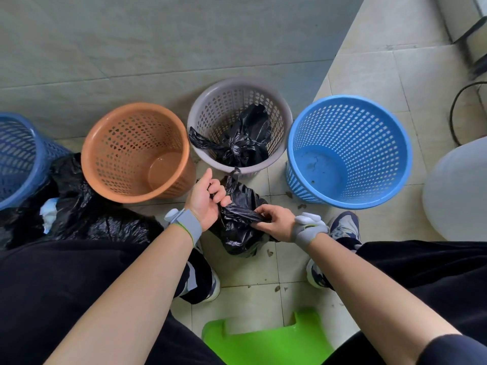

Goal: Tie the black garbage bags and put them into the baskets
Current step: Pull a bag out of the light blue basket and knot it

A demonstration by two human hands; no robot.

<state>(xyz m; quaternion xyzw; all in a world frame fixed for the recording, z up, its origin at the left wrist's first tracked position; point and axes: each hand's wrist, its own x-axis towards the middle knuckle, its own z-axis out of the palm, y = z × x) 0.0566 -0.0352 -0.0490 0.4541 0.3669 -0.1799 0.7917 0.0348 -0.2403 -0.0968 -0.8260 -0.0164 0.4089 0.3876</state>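
A black garbage bag (238, 233) stands on the floor tiles between my feet. My left hand (208, 198) grips one twisted end of its neck, and my right hand (276, 221) grips the other end, pulled to the right. A tied black bag (245, 140) lies inside the grey basket (200, 106), one tail draped over the rim. The orange basket (97, 133) and the light blue basket (395, 143) hold nothing. More black bags (87, 214) lie in a heap on the floor at the left.
A dark blue basket (18, 156) stands at the far left edge. A green plastic stool (263, 343) is under me. A white rounded container (458, 191) sits at the right, with a black cable (456, 101) behind it. A grey wall rises behind the baskets.
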